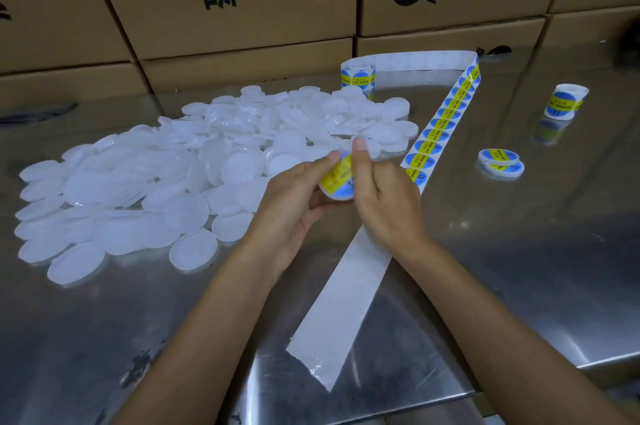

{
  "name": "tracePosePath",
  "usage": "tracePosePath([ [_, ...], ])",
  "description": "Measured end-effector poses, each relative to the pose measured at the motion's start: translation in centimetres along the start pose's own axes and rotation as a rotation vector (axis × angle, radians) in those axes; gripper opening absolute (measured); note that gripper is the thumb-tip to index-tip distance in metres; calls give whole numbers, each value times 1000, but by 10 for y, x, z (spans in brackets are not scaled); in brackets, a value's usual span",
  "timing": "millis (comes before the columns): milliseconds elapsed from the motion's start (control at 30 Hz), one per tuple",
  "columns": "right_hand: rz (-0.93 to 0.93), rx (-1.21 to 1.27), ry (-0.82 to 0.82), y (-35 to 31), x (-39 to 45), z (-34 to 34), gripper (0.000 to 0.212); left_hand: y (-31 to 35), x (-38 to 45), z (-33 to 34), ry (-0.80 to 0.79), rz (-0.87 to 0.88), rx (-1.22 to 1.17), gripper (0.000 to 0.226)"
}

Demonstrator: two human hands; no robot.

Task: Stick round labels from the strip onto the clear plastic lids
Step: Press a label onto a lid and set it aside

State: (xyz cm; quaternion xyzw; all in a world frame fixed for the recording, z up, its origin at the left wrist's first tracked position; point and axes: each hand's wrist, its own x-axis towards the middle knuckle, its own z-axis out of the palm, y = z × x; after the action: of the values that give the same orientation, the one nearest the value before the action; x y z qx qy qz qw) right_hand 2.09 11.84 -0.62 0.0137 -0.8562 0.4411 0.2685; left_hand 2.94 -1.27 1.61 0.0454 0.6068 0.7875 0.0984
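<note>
Lid [337, 194] held between both hands, left [294, 196] gripping, right [377, 196] pressing label [341, 173].

two hands [294, 196], two label rolls [358, 73], two labelled lids [500, 161].

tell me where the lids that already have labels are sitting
In the head view, two labelled lids lie overlapping on the metal table, right of the label strip; a third is held in both hands.
</note>
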Motion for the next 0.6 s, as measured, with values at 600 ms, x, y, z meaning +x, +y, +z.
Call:
tracePosePath([
  [600,41,312,-305,-5,-1,1,60,-15,11,3,338,309,423,56],
])
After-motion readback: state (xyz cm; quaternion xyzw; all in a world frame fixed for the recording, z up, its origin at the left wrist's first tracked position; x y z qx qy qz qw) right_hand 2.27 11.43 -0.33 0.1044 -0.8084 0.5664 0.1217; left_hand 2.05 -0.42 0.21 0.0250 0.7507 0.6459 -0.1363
